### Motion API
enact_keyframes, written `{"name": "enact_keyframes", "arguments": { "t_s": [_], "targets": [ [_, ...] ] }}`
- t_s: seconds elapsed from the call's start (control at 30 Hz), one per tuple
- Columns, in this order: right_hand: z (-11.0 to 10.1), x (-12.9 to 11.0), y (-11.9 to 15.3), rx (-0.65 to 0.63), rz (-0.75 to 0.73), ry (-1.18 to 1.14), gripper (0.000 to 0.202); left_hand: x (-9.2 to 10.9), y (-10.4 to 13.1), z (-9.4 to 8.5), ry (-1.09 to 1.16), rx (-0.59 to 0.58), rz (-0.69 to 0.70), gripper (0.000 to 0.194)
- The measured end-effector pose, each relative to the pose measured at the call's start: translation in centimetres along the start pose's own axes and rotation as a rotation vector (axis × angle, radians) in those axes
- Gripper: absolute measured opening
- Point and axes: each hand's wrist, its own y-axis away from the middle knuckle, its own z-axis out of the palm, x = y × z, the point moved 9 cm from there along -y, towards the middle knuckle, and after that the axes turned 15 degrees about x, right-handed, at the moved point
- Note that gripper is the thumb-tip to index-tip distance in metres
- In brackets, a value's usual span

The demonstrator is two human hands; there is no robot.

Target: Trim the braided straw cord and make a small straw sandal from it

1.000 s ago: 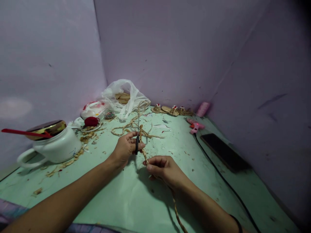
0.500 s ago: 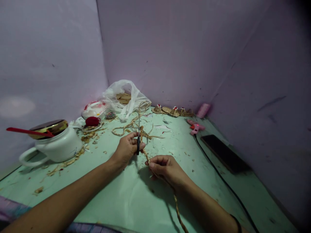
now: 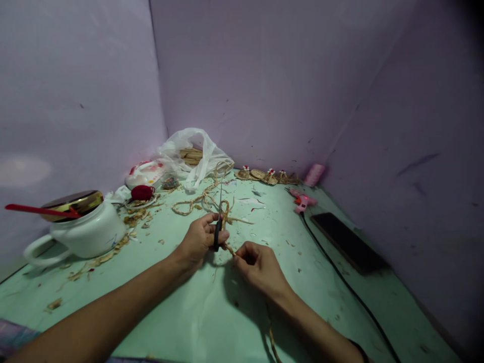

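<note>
Partly hidden, cropped: braid [image 3: 230, 249] | left grip [image 3: 200, 238]: curled round scissors [image 3: 217, 234] | right grip [image 3: 261, 267]: pinching braid

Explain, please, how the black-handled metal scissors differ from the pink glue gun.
The scissors are held in the left hand, while the glue gun lies on the green tabletop. The scissors show a black handle and a thin metal blade; the glue gun has a pink body. A black cable runs from the glue gun, but none shows on the scissors. Both are hand tools.
</note>
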Motion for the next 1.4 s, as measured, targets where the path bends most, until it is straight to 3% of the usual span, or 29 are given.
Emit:
{"name": "enact_keyframes", "arguments": {
  "t_s": [0.13, 0.37, 0.9, 1.17, 1.27, 1.4],
  "targets": [
    [1.0, 0.0, 0.4, -0.141, 0.179, -0.237, 0.015, 0.5, -0.5, -0.1, -0.001, -0.015, 0.054, 0.049],
    [1.6, -0.8, 1.0, -0.226, 0.209, -0.3, 0.023, 0.6, -0.2, 0.5, 0.008, -0.062, 0.082, 0.04],
    [1.3, 0.4, 0.8, -0.167, 0.325, -0.278, 0.019, 0.3, -1.4, -1.0, 0.084, 0.045, -0.017, 0.043],
    [2.2, 0.1, 1.8, -0.35, 0.311, -0.235, 0.014, 0.3, -2.0, -1.6, 0.106, 0.103, -0.041, 0.045],
    [2.5, -0.3, 2.2, -0.406, 0.355, -0.331, 0.022, 0.4, -1.6, -1.5, 0.117, 0.12, -0.023, 0.044],
    [2.1, -0.6, 1.8, -0.316, 0.401, -0.541, 0.029, 0.1, -0.2, -0.2, 0.076, 0.075, -0.014, 0.043]
  ]
}}
